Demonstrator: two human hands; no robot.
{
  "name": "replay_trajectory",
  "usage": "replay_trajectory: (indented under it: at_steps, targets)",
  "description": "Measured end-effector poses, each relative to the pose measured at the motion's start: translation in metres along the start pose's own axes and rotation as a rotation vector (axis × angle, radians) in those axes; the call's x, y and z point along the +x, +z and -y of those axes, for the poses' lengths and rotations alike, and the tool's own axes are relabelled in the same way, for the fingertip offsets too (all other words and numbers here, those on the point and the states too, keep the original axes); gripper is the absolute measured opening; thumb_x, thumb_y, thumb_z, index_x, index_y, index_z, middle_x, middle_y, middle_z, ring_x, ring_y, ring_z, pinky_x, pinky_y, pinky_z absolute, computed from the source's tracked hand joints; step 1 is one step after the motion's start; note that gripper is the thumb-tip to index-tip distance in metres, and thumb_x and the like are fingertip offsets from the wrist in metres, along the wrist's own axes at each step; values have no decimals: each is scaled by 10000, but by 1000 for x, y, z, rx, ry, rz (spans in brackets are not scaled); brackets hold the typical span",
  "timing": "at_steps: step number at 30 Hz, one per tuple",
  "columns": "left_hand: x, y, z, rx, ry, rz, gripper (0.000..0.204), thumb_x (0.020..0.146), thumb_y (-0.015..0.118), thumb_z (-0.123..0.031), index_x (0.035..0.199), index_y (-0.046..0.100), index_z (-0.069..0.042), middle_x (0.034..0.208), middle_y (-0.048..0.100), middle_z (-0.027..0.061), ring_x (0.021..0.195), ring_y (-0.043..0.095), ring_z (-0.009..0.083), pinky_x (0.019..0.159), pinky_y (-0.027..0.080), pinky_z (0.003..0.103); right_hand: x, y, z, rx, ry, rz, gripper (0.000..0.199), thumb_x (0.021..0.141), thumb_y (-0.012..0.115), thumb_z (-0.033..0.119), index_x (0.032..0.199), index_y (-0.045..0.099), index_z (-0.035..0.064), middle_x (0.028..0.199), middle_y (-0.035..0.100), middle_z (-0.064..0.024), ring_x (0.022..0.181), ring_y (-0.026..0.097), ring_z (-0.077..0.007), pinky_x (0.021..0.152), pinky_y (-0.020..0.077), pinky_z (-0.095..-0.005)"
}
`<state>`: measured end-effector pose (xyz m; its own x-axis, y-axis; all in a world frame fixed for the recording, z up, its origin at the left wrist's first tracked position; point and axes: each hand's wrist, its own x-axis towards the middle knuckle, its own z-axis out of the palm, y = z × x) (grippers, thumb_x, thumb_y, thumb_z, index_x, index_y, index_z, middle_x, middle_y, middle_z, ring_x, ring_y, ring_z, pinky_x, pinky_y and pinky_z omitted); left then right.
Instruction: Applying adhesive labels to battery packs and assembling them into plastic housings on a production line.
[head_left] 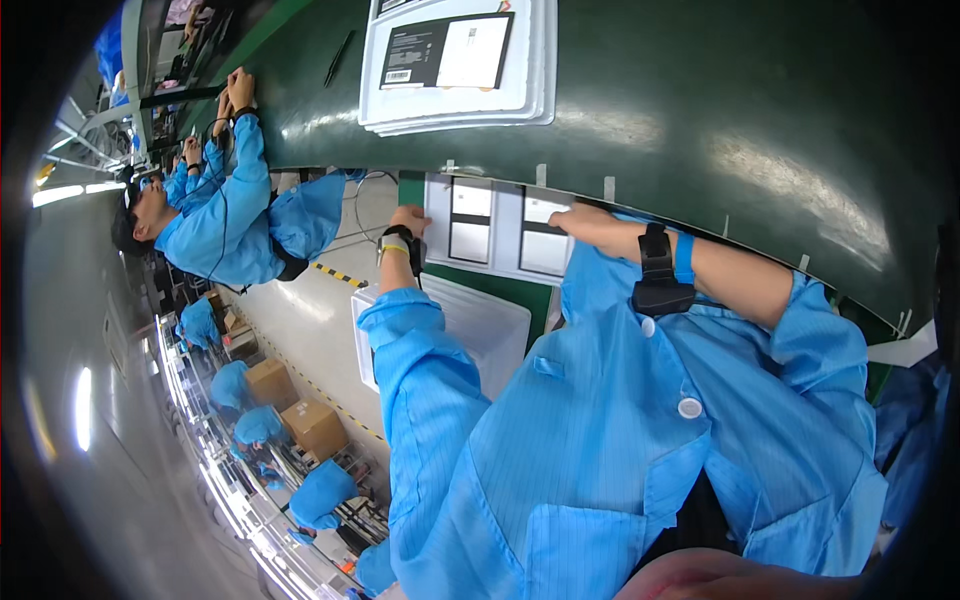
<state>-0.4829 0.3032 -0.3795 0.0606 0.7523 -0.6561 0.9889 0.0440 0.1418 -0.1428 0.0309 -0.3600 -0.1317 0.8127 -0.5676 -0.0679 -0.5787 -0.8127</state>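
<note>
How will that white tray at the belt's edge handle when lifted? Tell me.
Probably light and slightly flexible: the white tray looks thin-walled. The left hand and right hand rest at opposite ends, so it may sag single-handed. Its flat cards could slide if tilted.

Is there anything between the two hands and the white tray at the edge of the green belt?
Nothing visible. The left hand and the right hand already rest on the two sides of the white tray, at the near edge of the green belt.
</note>
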Motion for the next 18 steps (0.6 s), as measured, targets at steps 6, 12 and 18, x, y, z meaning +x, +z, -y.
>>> replay_trajectory:
  at_steps: [6,12,18]
  targets:
    - [-13,-26,-12,199,19,233,237,887,780,-146,1026,679,18,821,718,100,678,719,196,650,606,334,-10,-4,-7,179,57,-102,474,976,611,341,1261,644,-37,1189,668,-148,1041,599,-241,903,467,-344]
    - [-47,-65,-24,241,77,271,161,941,711,-121,938,654,30,803,681,86,671,691,182,608,584,315,-23,5,0,262,-98,-93,389,1008,605,277,1268,656,-8,1007,681,-81,864,601,-168,774,494,-323]
    - [-113,-94,-50,-6,196,265,204,900,696,-164,948,709,34,760,677,86,648,642,150,603,515,271,-85,-12,35,392,-124,25,323,949,674,180,1200,683,-23,984,702,-70,725,560,-104,641,462,-250]
